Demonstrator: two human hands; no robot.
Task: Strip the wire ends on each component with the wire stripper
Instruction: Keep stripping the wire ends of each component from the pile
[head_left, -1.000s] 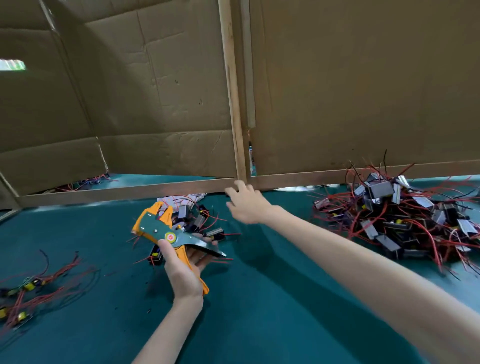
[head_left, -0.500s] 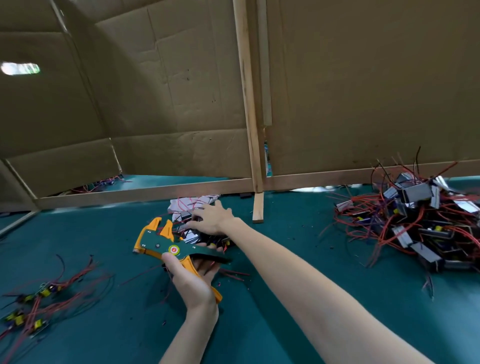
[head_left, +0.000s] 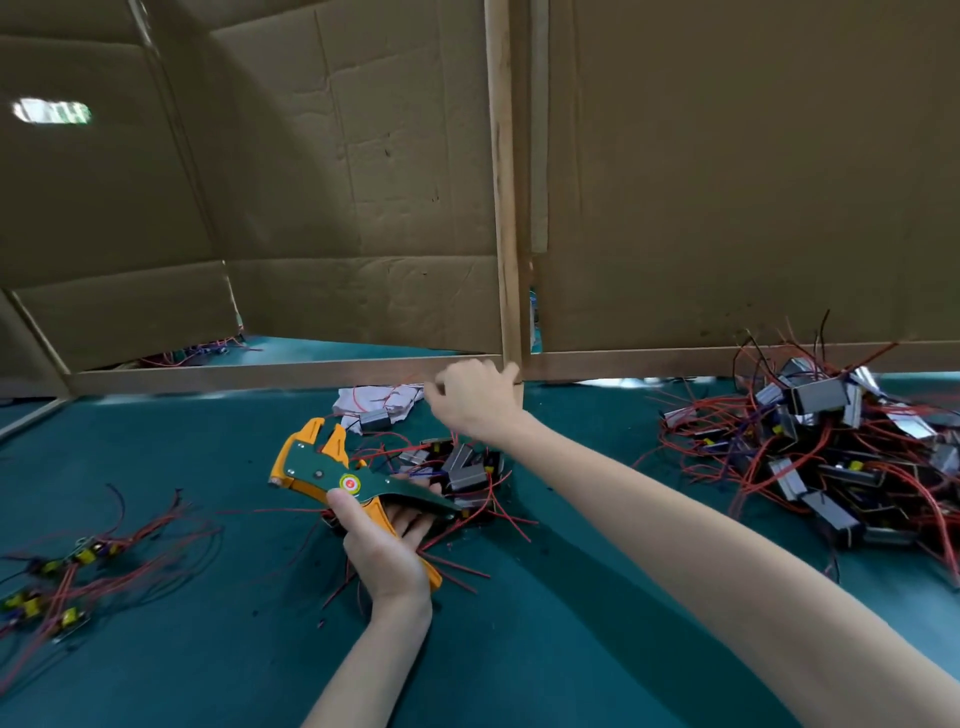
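**A:** Where is the open room lying?

**B:** The green table (head_left: 519, 649) is offering it near the person, between the small pile of parts (head_left: 462, 467) and the big pile (head_left: 841, 457) on the right.

**A:** And the edges?

**B:** A wooden rail (head_left: 260, 371) is running along the far side under the cardboard wall (head_left: 363, 182). A post (head_left: 506, 208) is standing upright just behind the right hand (head_left: 478, 402).

**A:** What are the hands doing?

**B:** The left hand (head_left: 384, 556) is gripping the wire stripper (head_left: 322, 470) by its handles, at the near edge of the small pile. The right hand is hovering above that pile with its fingers curling, but it is showing blurred. I cannot tell whether it is pinching anything.
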